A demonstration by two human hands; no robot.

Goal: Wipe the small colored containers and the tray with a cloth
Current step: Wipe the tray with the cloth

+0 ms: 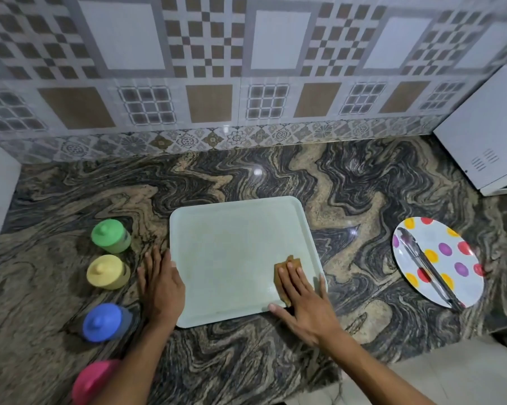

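Right hand [303, 299] has flat, slightly spread fingers pressing the brown cloth [284, 268] onto the tray [232, 247], around its 4 o'clock corner. Cloth pokes out past the fingertips. Left hand [161, 285] rests flat, fingers together, against the tray's 9 o'clock edge.

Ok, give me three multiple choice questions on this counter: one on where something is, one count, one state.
1. Where does the cloth lie? A) on the tray B) on the dotted plate C) on the bare counter
2. How many colored containers stand left of the tray? A) two B) four C) six
3. What is the right hand doing? A) lifting the tray B) gripping tongs C) pressing flat on the cloth
1 A: the cloth sits in the tray's near right corner. 2 B: green, yellow, blue and pink ones. 3 C: its straight fingers lie on the cloth.
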